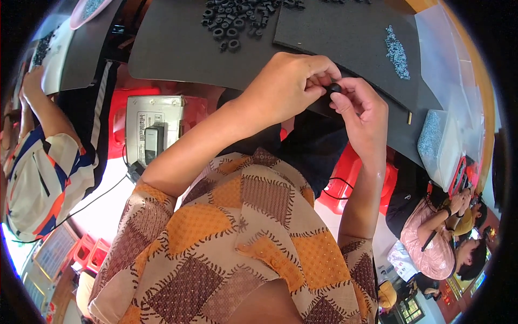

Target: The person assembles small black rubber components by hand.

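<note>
Above the near edge of the dark table, both my hands meet at a small round black part (335,88), shiny on top. My left hand (291,81) has its thumb and fingertips closed against the part's left side. On the other side, my right hand (365,108) pinches it between thumb and bent index finger. Fingers cover much of the part, so its full shape is hidden. Beyond my hands lies a heap of black ring-shaped parts (233,22), with a dark flat board (340,38) to the right of it.
Small pale-blue pieces (397,52) lie in a strip on the board. A clear tub (431,137) of similar pieces stands at the right. A metal box (154,129) rests at my left. People (51,167) sit on both sides, near red stools (356,178).
</note>
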Demonstrator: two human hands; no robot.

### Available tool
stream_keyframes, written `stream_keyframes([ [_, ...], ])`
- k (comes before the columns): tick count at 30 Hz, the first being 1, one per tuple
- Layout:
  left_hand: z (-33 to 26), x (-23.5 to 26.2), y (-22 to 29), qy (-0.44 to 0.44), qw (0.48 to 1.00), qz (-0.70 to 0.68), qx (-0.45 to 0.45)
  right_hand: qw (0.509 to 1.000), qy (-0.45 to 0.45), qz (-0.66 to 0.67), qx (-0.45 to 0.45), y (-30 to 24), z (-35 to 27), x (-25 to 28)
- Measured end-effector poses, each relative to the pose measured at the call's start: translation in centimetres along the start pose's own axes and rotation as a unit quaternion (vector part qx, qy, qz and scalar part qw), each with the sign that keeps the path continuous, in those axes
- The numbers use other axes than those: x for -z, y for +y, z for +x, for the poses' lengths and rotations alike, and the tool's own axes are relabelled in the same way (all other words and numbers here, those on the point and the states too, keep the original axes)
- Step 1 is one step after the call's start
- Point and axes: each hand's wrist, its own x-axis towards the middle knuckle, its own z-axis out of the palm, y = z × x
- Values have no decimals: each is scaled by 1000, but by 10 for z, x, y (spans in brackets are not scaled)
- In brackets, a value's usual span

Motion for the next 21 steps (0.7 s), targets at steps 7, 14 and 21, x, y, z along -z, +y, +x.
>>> stream_keyframes([
  [7, -2, -6, -4, 65, 982, 146, -102, 995, 9, -92, 37, -4, 2, -4],
  [14, -2, 0, -6, 55, 984, 149, -86, 982, 9, -160, 104, -6, 4, -8],
  [21, 1, 14, 1, 2, 985, 153, -84, 963, -14, -232, 137, -12, 7, -6],
])
